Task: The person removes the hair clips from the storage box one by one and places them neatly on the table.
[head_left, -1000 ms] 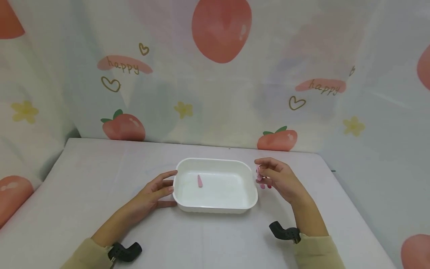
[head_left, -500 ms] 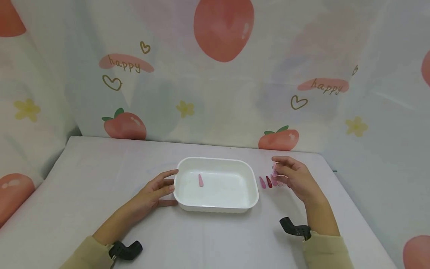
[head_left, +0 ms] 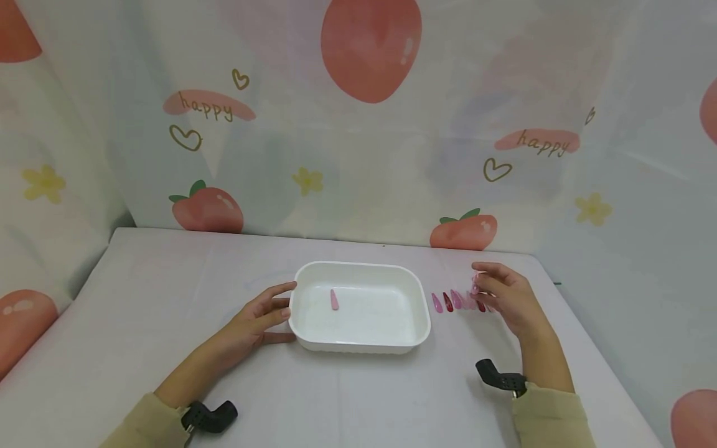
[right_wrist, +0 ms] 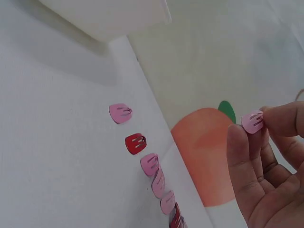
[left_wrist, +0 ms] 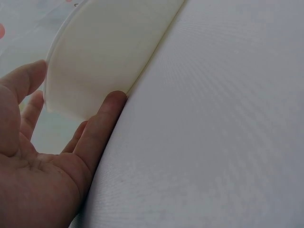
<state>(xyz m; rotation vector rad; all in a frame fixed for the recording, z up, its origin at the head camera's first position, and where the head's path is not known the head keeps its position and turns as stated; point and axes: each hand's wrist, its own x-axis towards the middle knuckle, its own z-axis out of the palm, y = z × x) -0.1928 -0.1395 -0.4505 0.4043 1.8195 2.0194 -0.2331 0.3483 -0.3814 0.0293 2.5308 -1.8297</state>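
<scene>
In the head view my left hand (head_left: 263, 317) touches the left end of a white plastic tray (head_left: 358, 346), its fingers spread and fairly straight against the wall. Inside the tray lies one pink snap hair clip (head_left: 334, 300). My right hand (head_left: 506, 298) is raised at the right, pinching a pink hair clip (right_wrist: 252, 122) between thumb and fingertips. Beneath and beside it, a row of several hair clips lies on the table, starting with a pink clip (right_wrist: 120, 113) and then a red clip (right_wrist: 136, 143). The hand partly hides the row's right part in the head view.
A white cloth covers the table (head_left: 358, 404). Behind it hangs a printed curtain (head_left: 370, 168) with fruit, flowers and hearts. Each wrist carries a black camera mount (head_left: 210, 418). The table's back edge runs just beyond the tray.
My right hand has moved right, away from the tray's right end, with the pink hair clip pinched in it. More of the row is now uncovered. My left hand stays on the tray.
</scene>
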